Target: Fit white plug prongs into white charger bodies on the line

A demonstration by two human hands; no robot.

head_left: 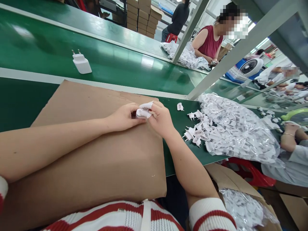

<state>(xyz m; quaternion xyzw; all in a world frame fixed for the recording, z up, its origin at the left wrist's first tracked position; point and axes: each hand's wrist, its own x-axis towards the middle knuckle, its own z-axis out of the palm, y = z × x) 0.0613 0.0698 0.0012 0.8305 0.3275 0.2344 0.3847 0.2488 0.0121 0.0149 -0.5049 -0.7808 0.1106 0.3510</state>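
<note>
Over a brown cardboard sheet [115, 166], both hands meet around a small white plastic charger [142, 113]. My left hand [122, 117] grips it from the left, thumb and fingers closed on its side. My right hand [161, 117] pinches it from the right; white coverings show on the thumb and forefinger. Whether the right fingers also hold a separate small part is hidden. To the right, loose white plug heads [198, 128] with metal pins lie on the green table, and one single plug head [180, 106] sits nearer my right hand.
A white charger with pins [81, 63] lies on the green belt [120, 67] beyond the cardboard. A large clear bag of white plug parts [240, 128] fills the right side. A metal post [231, 54] slants above. An open carton [228, 176] stands below right; co-workers sit around.
</note>
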